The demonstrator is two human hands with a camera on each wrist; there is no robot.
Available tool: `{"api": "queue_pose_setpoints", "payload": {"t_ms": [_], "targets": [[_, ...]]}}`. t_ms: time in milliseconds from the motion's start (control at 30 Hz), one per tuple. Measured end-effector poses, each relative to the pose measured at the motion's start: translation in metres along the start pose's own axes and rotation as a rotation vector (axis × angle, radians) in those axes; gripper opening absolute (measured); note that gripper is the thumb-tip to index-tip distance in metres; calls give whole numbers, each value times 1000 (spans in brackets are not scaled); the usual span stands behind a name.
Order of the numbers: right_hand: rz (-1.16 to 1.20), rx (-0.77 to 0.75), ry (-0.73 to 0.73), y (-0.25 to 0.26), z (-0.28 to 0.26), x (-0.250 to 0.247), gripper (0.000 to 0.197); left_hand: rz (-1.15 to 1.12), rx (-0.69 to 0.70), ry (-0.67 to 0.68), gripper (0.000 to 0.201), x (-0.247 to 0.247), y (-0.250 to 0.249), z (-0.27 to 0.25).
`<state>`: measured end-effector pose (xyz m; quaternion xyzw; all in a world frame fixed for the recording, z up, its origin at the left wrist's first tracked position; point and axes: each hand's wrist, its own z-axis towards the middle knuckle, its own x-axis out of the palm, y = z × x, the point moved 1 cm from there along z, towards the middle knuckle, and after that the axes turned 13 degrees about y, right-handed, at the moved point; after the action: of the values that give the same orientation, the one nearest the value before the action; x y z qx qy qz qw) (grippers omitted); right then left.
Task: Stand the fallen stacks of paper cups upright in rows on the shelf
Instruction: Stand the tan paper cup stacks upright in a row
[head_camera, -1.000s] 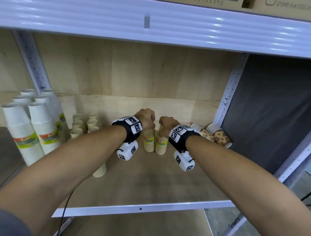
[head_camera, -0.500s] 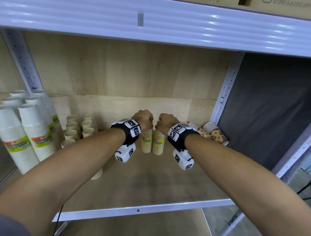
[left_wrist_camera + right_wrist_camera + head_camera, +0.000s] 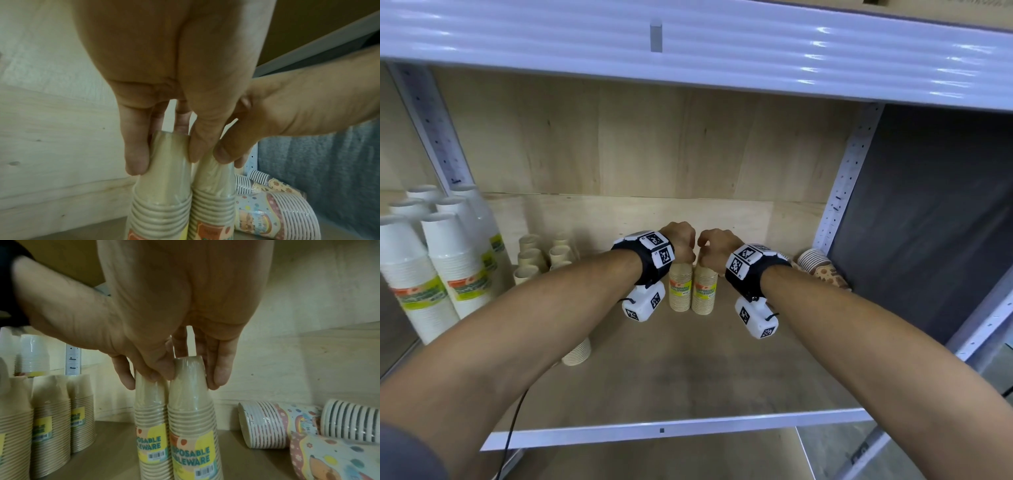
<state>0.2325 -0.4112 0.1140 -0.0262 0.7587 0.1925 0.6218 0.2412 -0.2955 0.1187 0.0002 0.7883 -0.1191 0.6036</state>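
Note:
Two wrapped stacks of tan paper cups stand upright side by side at the middle of the shelf, rims down. My left hand [image 3: 681, 245] pinches the top of the left tan stack [image 3: 680, 291] from above, fingers and thumb curled round it [image 3: 164, 186]. My right hand [image 3: 710, 248] grips the top of the right tan stack [image 3: 704, 293] the same way [image 3: 191, 410]. The two hands almost touch. Patterned cup stacks [image 3: 822, 270] lie on their sides at the back right [image 3: 267, 423].
Tall white cup stacks [image 3: 431, 274] stand at the far left, with shorter tan stacks [image 3: 541, 257] in rows beside them. One more tan stack [image 3: 578, 353] sits under my left forearm. The upper shelf [image 3: 688, 44] hangs close overhead. A perforated post [image 3: 842, 192] bounds the right side.
Both hands keep hold of the two tan stacks in about the same spot. Only the head view has shifted slightly.

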Motion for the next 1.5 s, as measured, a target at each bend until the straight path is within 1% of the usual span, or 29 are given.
{"api": "queue_pose_setpoints", "payload": {"t_ms": [67,100,167,233,267,333,400,433,467,533,600,700,800,900,1000,1100,1200,1300,1367,1433,1500], "targets": [[-7,-2,14,3,-2,-3,38,38,-27,32,27,-2,-5,-2],[-11,-2,24,4,-3,-4,36,58,-33,41,21,-3,-7,-2],[-11,-6,58,5,-6,-7,34,101,-66,56,5,-6,-10,-4],[-2,-33,117,5,-6,-9,33,118,-71,79,17,-9,-8,-2],[-11,-48,142,4,-6,-11,32,120,-76,101,19,-11,-8,-2],[-50,-64,165,6,-5,-11,32,133,-109,163,7,-15,-9,-6],[-68,-81,195,9,-5,-13,33,133,-129,212,24,-17,-10,-10],[-82,-99,220,11,-7,-16,33,120,-148,229,27,-19,-10,-13],[-103,-122,252,14,-8,-19,34,107,-161,239,25,-21,-10,-17],[-135,-168,314,20,-9,-25,34,89,-202,273,12,-26,-7,-25],[-146,-194,359,29,-11,-27,35,97,-248,320,19,-30,-2,-33],[-177,-222,401,46,-13,-24,36,100,-304,402,15,-33,7,-48],[-156,-268,424,65,-14,-19,36,128,-349,475,20,-36,19,-67],[-91,-315,482,85,-13,-11,35,135,-369,491,20,-40,33,-87],[-67,-379,547,107,-16,-4,29,89,-391,522,21,-41,49,-107],[-57,-432,591,128,-20,2,23,15,-423,562,28,-42,68,-129],[-38,-482,628,149,-24,11,30,-1,-445,570,24,-42,85,-148],[-47,-517,635,166,-26,20,34,8,-464,561,21,-40,98,-164],[-52,-532,630,176,-29,23,26,6,-473,545,20,-38,104,-174],[-54,-559,592,183,-32,24,18,8,-486,526,20,-35,109,-182],[-59,-584,562,189,-35,26,23,10,-499,508,20,-33,113,-187]]}}
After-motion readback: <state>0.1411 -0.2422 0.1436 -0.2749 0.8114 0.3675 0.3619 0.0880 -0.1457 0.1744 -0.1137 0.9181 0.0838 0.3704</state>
